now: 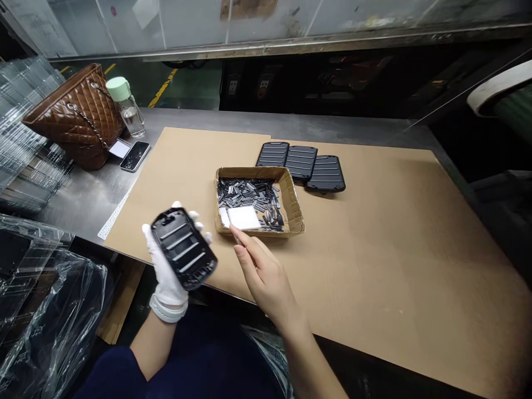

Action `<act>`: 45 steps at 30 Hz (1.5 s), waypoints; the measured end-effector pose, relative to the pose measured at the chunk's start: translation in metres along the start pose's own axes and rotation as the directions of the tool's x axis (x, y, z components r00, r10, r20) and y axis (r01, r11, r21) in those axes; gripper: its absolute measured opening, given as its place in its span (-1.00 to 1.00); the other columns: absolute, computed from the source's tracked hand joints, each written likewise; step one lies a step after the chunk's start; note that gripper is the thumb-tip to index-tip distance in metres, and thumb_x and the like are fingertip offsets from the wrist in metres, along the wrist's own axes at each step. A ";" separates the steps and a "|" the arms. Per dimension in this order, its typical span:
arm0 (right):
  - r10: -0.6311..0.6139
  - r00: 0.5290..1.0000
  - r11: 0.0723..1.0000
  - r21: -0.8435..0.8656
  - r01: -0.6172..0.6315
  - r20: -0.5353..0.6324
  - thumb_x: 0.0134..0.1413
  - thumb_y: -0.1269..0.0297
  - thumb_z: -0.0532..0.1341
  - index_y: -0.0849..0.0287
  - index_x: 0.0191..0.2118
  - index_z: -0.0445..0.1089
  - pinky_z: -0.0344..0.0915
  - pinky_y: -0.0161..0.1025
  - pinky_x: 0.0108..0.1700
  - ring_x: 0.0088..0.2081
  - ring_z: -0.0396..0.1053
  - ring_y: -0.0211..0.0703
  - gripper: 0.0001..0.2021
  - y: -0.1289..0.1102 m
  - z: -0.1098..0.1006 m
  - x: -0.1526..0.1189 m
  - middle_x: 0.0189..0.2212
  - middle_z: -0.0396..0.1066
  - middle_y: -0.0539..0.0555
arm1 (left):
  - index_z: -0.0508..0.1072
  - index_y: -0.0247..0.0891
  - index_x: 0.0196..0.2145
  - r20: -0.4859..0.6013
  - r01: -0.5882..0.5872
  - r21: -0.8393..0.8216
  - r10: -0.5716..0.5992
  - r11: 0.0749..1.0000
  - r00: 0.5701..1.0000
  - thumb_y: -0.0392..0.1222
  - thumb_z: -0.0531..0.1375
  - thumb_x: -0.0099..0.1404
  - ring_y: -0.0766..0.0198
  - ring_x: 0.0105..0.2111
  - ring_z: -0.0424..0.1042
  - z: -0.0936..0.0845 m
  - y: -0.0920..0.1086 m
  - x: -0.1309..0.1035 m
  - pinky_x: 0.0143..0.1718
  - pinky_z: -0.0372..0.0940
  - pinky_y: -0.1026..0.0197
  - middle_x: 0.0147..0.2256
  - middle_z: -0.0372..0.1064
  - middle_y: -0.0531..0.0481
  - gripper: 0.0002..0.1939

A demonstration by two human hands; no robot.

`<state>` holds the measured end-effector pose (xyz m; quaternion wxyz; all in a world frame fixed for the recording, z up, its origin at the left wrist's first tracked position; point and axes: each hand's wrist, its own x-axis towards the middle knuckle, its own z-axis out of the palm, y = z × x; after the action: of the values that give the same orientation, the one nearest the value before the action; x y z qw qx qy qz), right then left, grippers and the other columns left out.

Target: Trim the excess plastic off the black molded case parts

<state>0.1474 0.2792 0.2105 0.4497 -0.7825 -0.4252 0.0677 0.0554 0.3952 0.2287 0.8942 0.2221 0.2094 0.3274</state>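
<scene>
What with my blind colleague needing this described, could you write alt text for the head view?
A white-gloved left hand holds a black ribbed panel, while a bare right hand holds a slim item near a white block in a cardboard box of small dark strips. Three similar panels lie beyond the box; a brown bag, bottle and phone sit at left.

Spread over the table (87, 191), a sheet (382, 260), with a box (294, 208) near its middle. Inside the box, loose parts (249, 191), with a block (244, 218) at the near side, toward the left. Behind the box and to the right, three panels (301, 162) in an overlapping row. Before the box and to the left, a held panel (184, 248) in the left hand (168, 282); directly before it, the right hand (266, 274). At far left, off the sheet, a bag (78, 119), with a bottle (133, 119) and phone (135, 156) to its right.
</scene>
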 end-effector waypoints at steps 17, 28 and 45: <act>0.490 0.828 0.749 -0.617 -0.241 0.272 0.10 0.15 0.18 0.17 -0.07 0.37 0.30 -0.02 -0.11 -0.08 0.40 0.15 -0.69 0.039 -0.016 0.094 -0.09 0.41 0.26 | 0.44 -0.22 -0.38 0.441 -0.451 0.892 0.201 0.004 0.875 -0.12 0.18 0.26 0.34 -0.50 0.29 -0.031 0.014 0.011 -0.41 0.26 0.25 -0.47 0.25 0.07 -0.86; 0.441 0.871 0.716 -0.670 -0.196 0.217 0.03 0.30 0.15 0.30 -0.11 0.25 0.26 -0.03 -0.06 -0.03 0.33 0.20 -0.71 0.042 -0.002 0.095 -0.09 0.36 0.37 | 0.51 -0.15 -0.25 0.349 -0.372 0.917 0.165 0.143 0.923 -0.10 0.16 0.28 0.27 -0.46 0.30 -0.047 0.004 0.020 -0.36 0.27 0.22 -0.44 0.29 0.03 -0.83; -0.532 0.847 0.841 -0.117 0.528 0.002 0.05 0.32 0.22 0.06 -0.23 0.35 0.26 0.09 0.01 0.08 0.32 0.08 -0.88 -0.002 0.035 0.046 -0.02 0.44 0.19 | 0.51 -0.16 -0.37 0.182 -0.180 0.902 0.033 0.392 0.983 -0.15 0.21 0.17 0.17 -0.36 0.45 -0.055 -0.006 0.016 -0.18 0.34 0.14 -0.36 0.51 -0.04 -0.90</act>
<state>0.1579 0.3351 0.2045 0.4122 -0.6598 -0.6210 -0.0953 0.0408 0.4160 0.1775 0.6151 0.7096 0.2793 0.2002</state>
